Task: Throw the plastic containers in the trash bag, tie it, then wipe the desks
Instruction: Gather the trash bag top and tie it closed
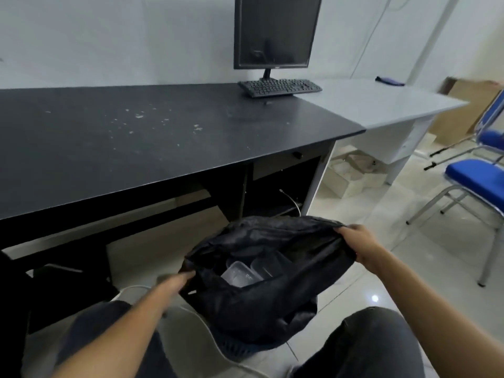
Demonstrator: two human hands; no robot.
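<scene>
A black trash bag sits open in a bin between my knees, below the desk's front edge. Clear plastic containers lie inside it, seen through the mouth. My left hand grips the bag's left rim; it is blurred. My right hand grips the right rim and holds the mouth stretched wide. The black desk in front carries scattered white crumbs. A grey desk joins it on the right, with a dark blue cloth at its far end.
A monitor and keyboard stand where the two desks meet. Blue chairs stand at the right on the tiled floor. Cardboard boxes lie behind the grey desk. A white cable runs across the floor near my legs.
</scene>
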